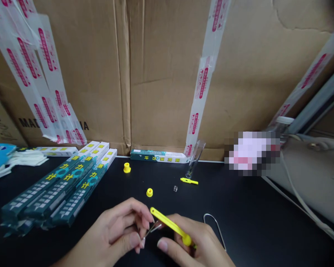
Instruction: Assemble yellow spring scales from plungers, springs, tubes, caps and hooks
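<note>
Your left hand (118, 231) pinches a thin metal wire (151, 229) between pressed fingers (137, 212), just beside the tip of the yellow plastic stick (167, 223) gripped in your right hand (196, 243).

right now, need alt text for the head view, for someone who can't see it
The left hand pinches a thin metal piece while the right hand holds a yellow plastic stick above a black table. Green and white boxes lie to the left, with yellow caps, a clear tube and a wire loop nearby, before a taped cardboard wall.
</note>
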